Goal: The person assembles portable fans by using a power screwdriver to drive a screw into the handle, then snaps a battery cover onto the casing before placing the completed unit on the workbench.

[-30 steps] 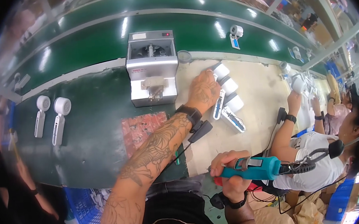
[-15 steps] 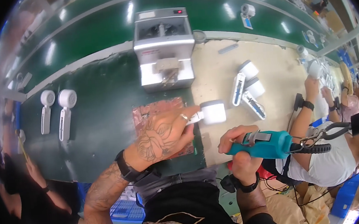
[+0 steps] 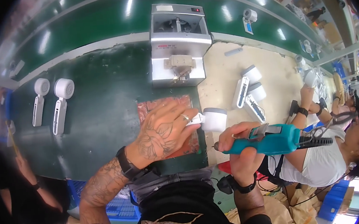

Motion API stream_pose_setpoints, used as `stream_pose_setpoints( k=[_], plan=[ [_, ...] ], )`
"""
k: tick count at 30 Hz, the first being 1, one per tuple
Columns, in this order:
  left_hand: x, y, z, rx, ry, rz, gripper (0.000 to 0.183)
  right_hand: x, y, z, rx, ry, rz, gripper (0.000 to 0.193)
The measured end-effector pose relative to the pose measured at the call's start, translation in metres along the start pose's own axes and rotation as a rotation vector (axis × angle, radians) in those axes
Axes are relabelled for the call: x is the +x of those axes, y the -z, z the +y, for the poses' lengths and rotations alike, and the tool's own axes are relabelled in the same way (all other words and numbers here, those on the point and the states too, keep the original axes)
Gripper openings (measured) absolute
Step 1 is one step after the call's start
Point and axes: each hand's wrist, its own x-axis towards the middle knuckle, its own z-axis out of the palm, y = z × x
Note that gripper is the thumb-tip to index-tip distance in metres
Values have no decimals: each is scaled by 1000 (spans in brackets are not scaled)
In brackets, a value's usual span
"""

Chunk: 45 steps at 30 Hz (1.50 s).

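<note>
My left hand (image 3: 164, 132) is closed round the handle of a white handheld fan (image 3: 215, 119), palm down over a reddish mat (image 3: 183, 103). The fan's round head sticks out to the right, its grey rim facing away from me. Most of the handle lies hidden under my fingers. Gripped in my right hand (image 3: 244, 149) is a teal electric screwdriver (image 3: 276, 139), lying nearly level with its bit toward the left. The bit is apart from the fan, just below and nearer to me.
A silver screw feeder (image 3: 178, 48) stands beyond the mat. Several white fans (image 3: 252, 90) lie at the right, and two more fans (image 3: 59, 101) at the left. A green conveyor belt (image 3: 107, 16) runs along the back. A co-worker (image 3: 319, 151) sits close on my right.
The view has shifted, so the screw feeder appears farther right. My right hand has turned the screwdriver more level, and its bit now shows. The left hand keeps its hold on the fan.
</note>
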Motion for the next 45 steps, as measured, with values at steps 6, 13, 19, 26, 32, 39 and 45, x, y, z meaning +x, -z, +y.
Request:
stream_pose_setpoints(
  k=[6, 13, 19, 26, 32, 39, 45],
  plan=[
    [3, -1, -8, -130, -82, -24, 32, 30, -23, -12, 157, 163, 33, 73],
    [-4, -2, -14, -154, -70, 9, 32, 57, -47, 3, -74, 180, 4, 74],
    [-3, 1, -13, -156, -37, -18, 33, 58, -52, 12, -119, 196, 18, 73],
    [-3, -2, -13, -162, -43, 14, 32, 59, -53, 11, -135, 208, 20, 73],
    [-2, -3, -18, -172, -97, 19, 30, 60, -51, 11, -137, 228, -16, 72],
    [0, -1, -22, -258, -99, 2, 31, 62, -50, 13, -137, 251, -35, 71],
    [3, 2, -19, -318, -102, -21, 32, 61, -49, 12, -123, 246, -16, 71]
  ],
)
